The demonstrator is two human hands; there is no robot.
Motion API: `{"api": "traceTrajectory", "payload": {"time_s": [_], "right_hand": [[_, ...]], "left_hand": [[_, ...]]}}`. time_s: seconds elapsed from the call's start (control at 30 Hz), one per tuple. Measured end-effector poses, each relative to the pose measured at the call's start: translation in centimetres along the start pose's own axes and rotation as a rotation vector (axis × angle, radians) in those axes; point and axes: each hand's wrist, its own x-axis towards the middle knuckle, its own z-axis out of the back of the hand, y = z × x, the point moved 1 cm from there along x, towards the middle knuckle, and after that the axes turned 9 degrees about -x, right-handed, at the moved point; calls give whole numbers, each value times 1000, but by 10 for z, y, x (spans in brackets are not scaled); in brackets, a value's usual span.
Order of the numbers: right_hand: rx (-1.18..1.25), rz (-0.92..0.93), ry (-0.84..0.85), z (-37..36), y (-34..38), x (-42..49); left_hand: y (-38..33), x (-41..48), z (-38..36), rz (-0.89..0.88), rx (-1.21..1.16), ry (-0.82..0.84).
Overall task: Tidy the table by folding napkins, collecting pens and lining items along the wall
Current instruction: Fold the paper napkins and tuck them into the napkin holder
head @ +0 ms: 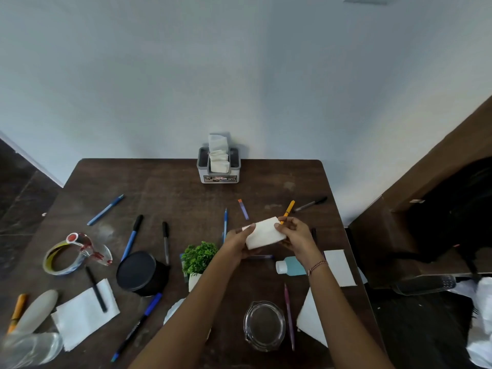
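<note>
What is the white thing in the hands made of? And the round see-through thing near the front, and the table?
The white napkin looks like soft matte paper: it holds a flat fold between the left hand and right hand. The see-through lid seems to be glass, shiny with bright glints, though clear plastic is possible. The table looks like dark wood or wood-look laminate, dull and scuffed.

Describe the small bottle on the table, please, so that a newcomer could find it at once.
Start from the napkin holder against the wall and come toward the near right of the table. The bottle lies on its side under the right hand's wrist. It is the only pale blue, white-capped thing there.
</note>
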Motion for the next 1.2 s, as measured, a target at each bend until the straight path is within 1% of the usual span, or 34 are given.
{"api": "traceTrajectory", "payload": {"time_s": [0.1,0.17,0.2,0.27,0.33,0.37,0.5,0.67,0.77,0.87,0.9,1.0,1.03,1.1,1.2], "right_hand": [[69,23,-9,-7,-2,-9],[137,-8,-3,-12,-1,-13],[182,-46,23,-15,1,-16],[222,-105,140,-20,8,-22],[175,-117,234,-26,13,-26],[161,-116,254,-27,14,-25],[195,-54,231,-40,18,-24],[192,144,161,-55,20,-26],[175,222,152,-61,23,-28],[98,291,113,-69,24,-28],[65,311,101,-71,25,-28],[-50,407,53,-78,29,-30],[-81,438,36,-80,30,-31],[-135,493,11,-83,33,-32],[-151,521,-11,-87,36,-32]], "left_hand": [[-11,-6,9,-186,134,-46],[-19,-9,14,-278,233,-43],[-23,-11,17,-302,274,-31],[-29,-15,21,-336,330,-5],[-35,-17,28,-377,380,20],[-37,-18,29,-395,407,21],[-43,-22,39,-492,416,32],[-52,-23,48,-575,388,46],[-55,-25,53,-543,264,109],[-60,-27,58,-503,180,109],[-62,-27,58,-467,139,97],[-71,-28,57,-269,-35,20],[-74,-29,58,-211,-55,2],[-80,-24,60,-144,-9,24],[-84,-26,60,-161,127,57]]}}
